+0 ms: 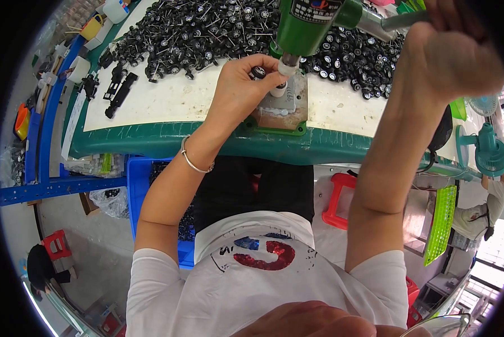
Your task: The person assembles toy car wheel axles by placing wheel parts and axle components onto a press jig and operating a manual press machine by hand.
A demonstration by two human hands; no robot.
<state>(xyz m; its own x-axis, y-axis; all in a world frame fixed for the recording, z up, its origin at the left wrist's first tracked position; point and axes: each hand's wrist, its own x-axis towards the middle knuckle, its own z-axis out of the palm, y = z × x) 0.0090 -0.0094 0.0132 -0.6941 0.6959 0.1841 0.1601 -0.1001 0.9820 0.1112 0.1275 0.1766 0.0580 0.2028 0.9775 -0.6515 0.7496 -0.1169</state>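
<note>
The press (pixel 300 35) is coated in glossy green paint, flanked by plastic wheels (pixel 207 35) on a scuffed matt tabletop (pixel 165 92).

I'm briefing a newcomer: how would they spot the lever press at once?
Find the worktable with the green edge, heaped with small black wheels. Between the person's left hand and right hand stands the lever press. Its bulky green body and grey metal lever set it apart from those wheels.

Teal fan (pixel 491 149), lime-green basket (pixel 440 226) at right — red stool (pixel 331 202) left of basket — blue metal rack (pixel 61 190) far left.
</note>
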